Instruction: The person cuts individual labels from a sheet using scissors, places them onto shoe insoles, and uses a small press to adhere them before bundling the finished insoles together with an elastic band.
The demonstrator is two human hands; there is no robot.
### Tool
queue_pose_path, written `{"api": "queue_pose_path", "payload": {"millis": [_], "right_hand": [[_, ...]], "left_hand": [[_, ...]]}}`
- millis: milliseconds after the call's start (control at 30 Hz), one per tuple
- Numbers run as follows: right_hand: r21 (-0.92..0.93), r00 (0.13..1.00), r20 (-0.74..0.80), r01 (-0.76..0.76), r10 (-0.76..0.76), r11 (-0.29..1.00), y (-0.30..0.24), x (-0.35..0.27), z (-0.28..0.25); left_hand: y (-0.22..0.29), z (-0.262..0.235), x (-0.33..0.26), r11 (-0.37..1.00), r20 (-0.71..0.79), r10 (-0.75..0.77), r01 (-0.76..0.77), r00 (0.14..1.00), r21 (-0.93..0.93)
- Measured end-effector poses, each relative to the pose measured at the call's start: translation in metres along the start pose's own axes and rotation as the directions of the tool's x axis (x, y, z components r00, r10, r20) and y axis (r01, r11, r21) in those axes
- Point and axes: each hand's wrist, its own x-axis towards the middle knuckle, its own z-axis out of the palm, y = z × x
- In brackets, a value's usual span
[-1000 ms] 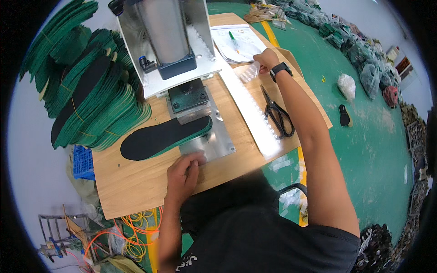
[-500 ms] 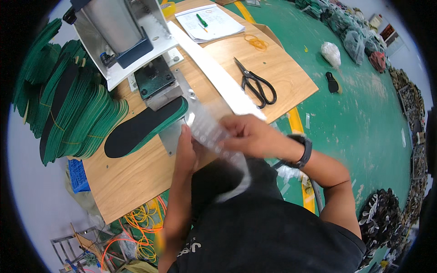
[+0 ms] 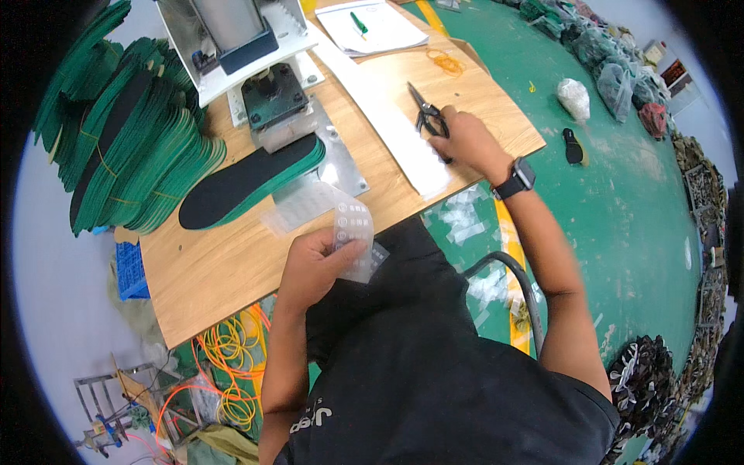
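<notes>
Pinched between the thumb and fingers of my left hand (image 3: 314, 270) is a clear film strip (image 3: 354, 221) with small white printed marks. It curls up in front of the table's near edge. My right hand (image 3: 471, 146) is closed around the black handles of the scissors (image 3: 422, 105), which lie on the right side of the table with their blades pointing away. A small stack of black-topped green insoles (image 3: 244, 186) rests at the press (image 3: 275, 101), its far end by the pressing block. The fingertips of my right hand are partly hidden.
Tall bundles of green insoles (image 3: 136, 147) stand at the left. A long white strip (image 3: 380, 116) crosses the wooden table (image 3: 209, 283). Beyond it are a notepad (image 3: 380, 35) with a green pen and yellow rubber bands (image 3: 446, 63). Orange and yellow hoses (image 3: 232, 364) lie below.
My right hand has let go of the film strip and moved right onto the scissors. My left hand now holds the strip alone, a little nearer to me.
</notes>
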Motion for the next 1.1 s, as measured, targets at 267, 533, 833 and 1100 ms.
{"api": "queue_pose_path", "payload": {"millis": [267,533,833,1100], "right_hand": [[0.64,0.907,-0.395,0.155,0.149,0.753,-0.014,-0.043,-0.007],[0.924,0.944,0.315,-0.329,-0.103,-0.195,-0.108,-0.154,0.02],[0.851,0.903,0.428,-0.415,-0.033,-0.323,-0.159,-0.119,0.045],[0.969,0.972,0.224,-0.214,0.073,-0.126,-0.178,-0.118,0.044]], "left_hand": [[-0.023,-0.004,-0.015,0.89,-0.12,0.048,-0.097,0.992,-0.446],[-0.035,-0.008,-0.033,0.834,-0.201,-0.054,-0.067,0.978,-0.548],[-0.029,0.003,-0.059,0.785,-0.056,-0.207,0.132,0.977,-0.605],[-0.044,0.011,-0.057,0.932,-0.268,0.054,-0.145,0.962,-0.333]]}}
